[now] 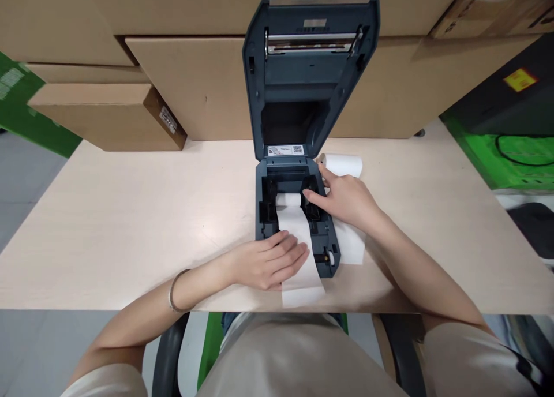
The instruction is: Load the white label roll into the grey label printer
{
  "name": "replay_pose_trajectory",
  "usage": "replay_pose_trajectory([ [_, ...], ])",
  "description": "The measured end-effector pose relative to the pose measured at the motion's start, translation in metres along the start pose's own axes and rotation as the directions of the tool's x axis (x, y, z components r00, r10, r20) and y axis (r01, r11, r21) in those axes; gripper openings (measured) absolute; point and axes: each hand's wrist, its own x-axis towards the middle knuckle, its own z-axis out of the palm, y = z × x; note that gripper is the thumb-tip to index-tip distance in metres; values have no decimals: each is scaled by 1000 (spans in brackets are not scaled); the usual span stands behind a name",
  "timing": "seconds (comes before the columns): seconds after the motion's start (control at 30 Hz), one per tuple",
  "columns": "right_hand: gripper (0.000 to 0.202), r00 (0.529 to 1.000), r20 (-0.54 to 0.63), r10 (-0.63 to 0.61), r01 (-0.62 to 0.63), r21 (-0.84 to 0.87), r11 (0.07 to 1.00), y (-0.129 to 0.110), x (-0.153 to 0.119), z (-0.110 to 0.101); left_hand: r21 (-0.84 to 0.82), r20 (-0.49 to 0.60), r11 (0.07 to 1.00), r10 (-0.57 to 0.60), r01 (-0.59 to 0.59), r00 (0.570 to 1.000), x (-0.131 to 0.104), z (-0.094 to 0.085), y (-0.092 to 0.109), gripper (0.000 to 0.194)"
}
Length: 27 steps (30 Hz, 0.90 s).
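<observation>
A dark blue-grey label printer stands on the table with its lid raised. Inside it sits a small white paper roll, and its strip runs out over the printer's front edge. My left hand lies flat on this strip, fingers spread a little. My right hand rests at the printer's right wall, thumb and fingers apart, the thumb tip beside the roll's right holder. Behind that hand lies a second white roll, with a sheet of white paper beside the printer.
Large cardboard boxes line the table's back edge, and a flatter box lies at the back left. Green and dark objects, with a black cable, are beyond the table on the right.
</observation>
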Motion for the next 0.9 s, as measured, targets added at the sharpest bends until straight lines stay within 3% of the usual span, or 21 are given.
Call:
replay_pose_trajectory([
  [0.17,83,1000,1,6,-6,-6,1000,0,0,-1,0,-117,1000,2,-2,993,-1,6,4,22],
  [0.4,89,999,-35,2,-3,-55,998,-4,-1,1,59,-105,997,46,-40,993,-3,7,3,21],
  [0.5,91,999,-36,12,-13,-40,999,-4,-6,3,85,-115,989,128,-119,985,-5,7,1,22],
  [0.57,81,993,-115,16,-6,88,996,4,-7,0,105,-136,971,226,-213,964,-8,8,0,22],
  [0.63,69,952,-305,36,55,287,956,15,-3,-9,129,-156,943,324,-306,933,-10,9,0,22],
  [0.7,71,843,-536,56,204,414,887,24,7,-25,152,-194,918,392,-367,899,-10,10,1,19],
  [0.77,86,745,-667,21,355,423,834,25,18,-48,166,-241,900,434,-404,868,-9,10,1,15],
  [0.83,100,731,-682,-5,400,422,814,16,25,-72,174,-272,890,456,-422,848,-7,10,1,14],
  [0.9,95,766,-643,-7,404,472,783,3,23,-90,190,-310,882,471,-432,826,-7,12,2,13],
])
